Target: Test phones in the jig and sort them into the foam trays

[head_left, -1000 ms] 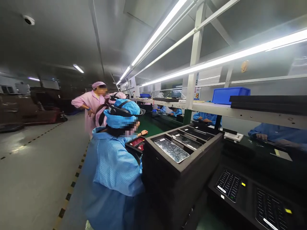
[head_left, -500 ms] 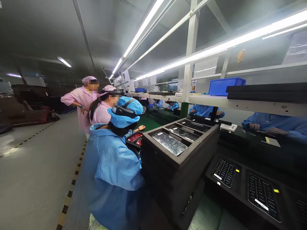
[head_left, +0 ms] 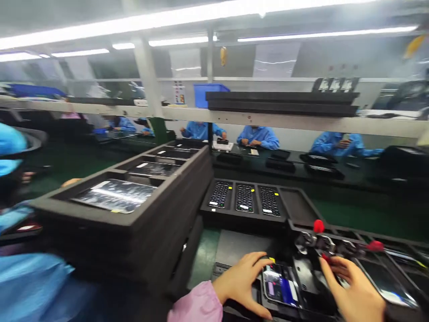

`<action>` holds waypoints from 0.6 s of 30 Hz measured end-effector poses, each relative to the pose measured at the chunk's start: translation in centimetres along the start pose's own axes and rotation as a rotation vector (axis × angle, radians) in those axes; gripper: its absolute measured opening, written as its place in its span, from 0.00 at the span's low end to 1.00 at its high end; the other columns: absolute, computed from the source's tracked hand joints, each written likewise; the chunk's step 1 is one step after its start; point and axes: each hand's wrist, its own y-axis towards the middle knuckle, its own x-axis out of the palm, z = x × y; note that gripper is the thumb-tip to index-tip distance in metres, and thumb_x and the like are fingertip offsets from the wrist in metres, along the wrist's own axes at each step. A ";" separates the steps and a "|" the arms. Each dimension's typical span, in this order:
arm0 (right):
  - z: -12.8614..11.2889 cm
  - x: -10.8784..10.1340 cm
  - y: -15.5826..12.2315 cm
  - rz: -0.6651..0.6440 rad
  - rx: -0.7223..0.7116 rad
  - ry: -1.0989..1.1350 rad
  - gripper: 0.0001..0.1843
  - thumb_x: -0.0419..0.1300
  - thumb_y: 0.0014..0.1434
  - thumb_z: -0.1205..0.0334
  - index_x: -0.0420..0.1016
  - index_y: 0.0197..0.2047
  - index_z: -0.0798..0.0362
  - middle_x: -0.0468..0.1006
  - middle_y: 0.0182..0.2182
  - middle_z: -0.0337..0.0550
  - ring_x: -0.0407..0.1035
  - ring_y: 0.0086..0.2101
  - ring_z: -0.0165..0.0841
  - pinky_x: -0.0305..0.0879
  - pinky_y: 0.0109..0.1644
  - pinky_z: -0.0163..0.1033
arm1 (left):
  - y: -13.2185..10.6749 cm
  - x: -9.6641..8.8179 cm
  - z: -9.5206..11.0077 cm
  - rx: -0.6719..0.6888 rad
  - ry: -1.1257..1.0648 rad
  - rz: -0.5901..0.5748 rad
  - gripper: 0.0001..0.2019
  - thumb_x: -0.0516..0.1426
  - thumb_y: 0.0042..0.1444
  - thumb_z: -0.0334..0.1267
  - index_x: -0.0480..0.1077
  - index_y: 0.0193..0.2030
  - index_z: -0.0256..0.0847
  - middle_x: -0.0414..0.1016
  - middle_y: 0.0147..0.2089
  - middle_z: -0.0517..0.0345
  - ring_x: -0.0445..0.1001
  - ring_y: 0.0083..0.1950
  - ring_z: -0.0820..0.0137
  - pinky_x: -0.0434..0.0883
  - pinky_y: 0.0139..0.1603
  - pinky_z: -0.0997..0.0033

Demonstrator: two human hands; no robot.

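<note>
My left hand [head_left: 241, 282], in a pink sleeve, curls round the left edge of a phone-like panel [head_left: 279, 286] that lies in a black fixture [head_left: 303, 277] at the bottom of the view. My right hand [head_left: 351, 293] reaches onto the same fixture from the right. Its fingertips sit at a small red piece [head_left: 324, 257] below the clamp levers, whose red knobs [head_left: 318, 226] stand up behind. Blur hides whether those fingers grip it.
A tall stack of black foam trays [head_left: 134, 232] with shiny panels stands at the left. A tray of keypad-like parts [head_left: 244, 199] lies ahead. A co-worker in blue [head_left: 20, 268] sits at my left. People in blue work across the green belt, under a shelf [head_left: 281, 118].
My view has swung right and down, from the aisle and the co-workers to the bench. Both of my hands and the fixture have come into view.
</note>
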 end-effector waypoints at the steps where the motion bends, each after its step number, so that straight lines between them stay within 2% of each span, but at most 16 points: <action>1: 0.4 0.1 0.2 -0.038 0.028 -0.042 0.23 0.60 0.47 0.40 0.70 0.32 0.53 0.75 0.26 0.43 0.71 0.25 0.35 0.68 0.30 0.39 | 0.0 -0.1 0.1 -0.004 0.007 -0.015 0.56 0.65 0.27 0.61 0.49 0.65 0.46 0.50 0.66 0.46 0.51 0.65 0.52 0.52 0.63 0.55; 3: 0.6 0.4 0.5 -0.107 0.075 -0.085 0.22 0.57 0.50 0.40 0.68 0.32 0.52 0.75 0.26 0.42 0.72 0.26 0.34 0.68 0.32 0.38 | 0.0 -0.2 0.0 -0.011 0.021 -0.047 0.56 0.65 0.29 0.59 0.47 0.65 0.46 0.48 0.66 0.46 0.51 0.65 0.51 0.52 0.63 0.52; 6: 0.2 0.5 0.9 -0.132 0.091 -0.085 0.20 0.56 0.51 0.42 0.66 0.31 0.52 0.75 0.26 0.41 0.71 0.26 0.33 0.68 0.34 0.37 | 0.1 0.3 -0.4 -0.040 0.031 -0.057 0.54 0.65 0.31 0.58 0.46 0.65 0.48 0.46 0.67 0.48 0.49 0.66 0.51 0.52 0.63 0.50; 12: -0.2 0.2 0.9 -0.168 0.094 -0.080 0.17 0.56 0.53 0.45 0.64 0.32 0.51 0.74 0.25 0.39 0.69 0.24 0.31 0.68 0.32 0.36 | 0.2 0.7 -0.7 -0.068 0.056 -0.068 0.51 0.65 0.35 0.55 0.45 0.65 0.50 0.44 0.68 0.52 0.47 0.67 0.54 0.51 0.64 0.53; 18: -0.4 0.4 1.0 -0.176 0.134 -0.074 0.17 0.56 0.53 0.46 0.60 0.35 0.50 0.72 0.22 0.36 0.69 0.22 0.30 0.68 0.30 0.35 | 0.2 0.9 -0.9 -0.087 0.075 -0.071 0.53 0.66 0.34 0.53 0.43 0.65 0.51 0.44 0.68 0.54 0.47 0.67 0.56 0.51 0.65 0.55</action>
